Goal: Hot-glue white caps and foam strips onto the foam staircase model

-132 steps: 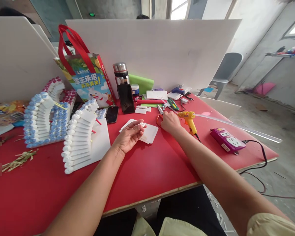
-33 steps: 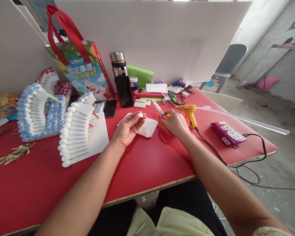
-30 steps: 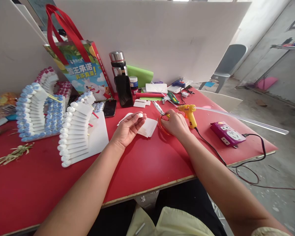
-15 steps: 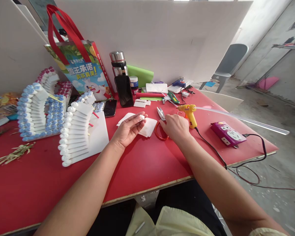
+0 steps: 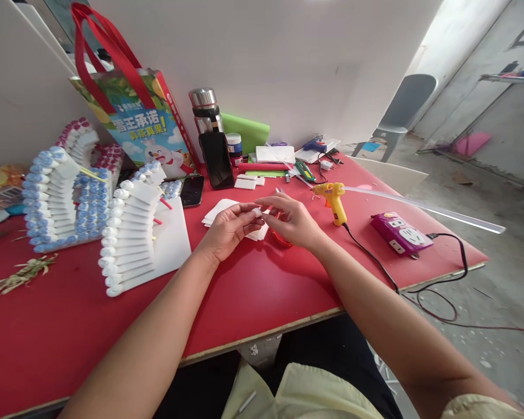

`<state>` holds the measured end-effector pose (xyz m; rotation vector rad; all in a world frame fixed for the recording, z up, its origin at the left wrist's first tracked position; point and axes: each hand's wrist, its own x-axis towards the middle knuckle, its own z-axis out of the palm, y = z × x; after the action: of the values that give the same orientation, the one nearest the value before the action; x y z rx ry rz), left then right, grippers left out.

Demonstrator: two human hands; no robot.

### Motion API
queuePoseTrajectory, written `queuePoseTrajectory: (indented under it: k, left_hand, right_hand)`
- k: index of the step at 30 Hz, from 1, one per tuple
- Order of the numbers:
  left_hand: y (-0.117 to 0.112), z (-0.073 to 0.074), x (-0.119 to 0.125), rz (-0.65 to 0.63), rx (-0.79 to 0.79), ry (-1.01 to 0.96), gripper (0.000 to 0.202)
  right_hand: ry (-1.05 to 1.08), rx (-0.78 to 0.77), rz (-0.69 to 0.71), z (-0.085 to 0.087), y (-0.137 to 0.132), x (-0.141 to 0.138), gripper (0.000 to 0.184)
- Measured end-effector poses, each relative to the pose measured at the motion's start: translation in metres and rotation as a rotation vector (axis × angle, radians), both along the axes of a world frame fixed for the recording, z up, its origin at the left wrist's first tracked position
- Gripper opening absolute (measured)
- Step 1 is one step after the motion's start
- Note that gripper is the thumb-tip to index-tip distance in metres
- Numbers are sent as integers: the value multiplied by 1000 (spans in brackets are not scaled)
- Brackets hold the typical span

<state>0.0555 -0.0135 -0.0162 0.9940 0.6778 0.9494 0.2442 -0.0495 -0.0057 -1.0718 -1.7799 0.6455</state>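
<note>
My left hand point(image 5: 233, 230) pinches a small white piece point(image 5: 257, 213) between thumb and fingertips; its exact kind is too small to make out. My right hand point(image 5: 294, 220) has come up to it, with thumb and bent fingers at the piece's right side. Beneath the hands lies a stack of white paper cards point(image 5: 220, 210), partly hidden. Red-handled scissors point(image 5: 281, 239) rest on the table under my right hand, mostly covered. A yellow glue gun point(image 5: 335, 203) lies to the right, a long clear glue stick point(image 5: 428, 210) running from its back.
White fan-shaped pieces with rounded tips point(image 5: 128, 244) stand at left, beside blue-tipped ones point(image 5: 52, 198). A shopping bag point(image 5: 151, 128), steel flask point(image 5: 204, 107) and phone point(image 5: 193, 191) are behind. A purple power strip point(image 5: 399, 234) with trailing cord lies near the red table's point(image 5: 262, 297) right edge.
My right hand has left the scissors on the table and moved left to the white piece in my left hand. The view has shifted slightly.
</note>
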Motion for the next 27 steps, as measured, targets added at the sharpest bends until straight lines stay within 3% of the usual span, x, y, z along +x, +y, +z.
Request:
queuePoseTrajectory:
  k: [8,18,27]
  left_hand:
    - [0,-3,3,61,68,23,27]
    - [0,-6,3,125,150,107,32]
    - [1,-6,2,71,177,141,30]
  right_hand:
    - [41,-69,-20,-6,6,1,26]
    - [-23,-112,-156,-9,6,-4,20]
    - [-60,-129,-164,-10,7,-2,21]
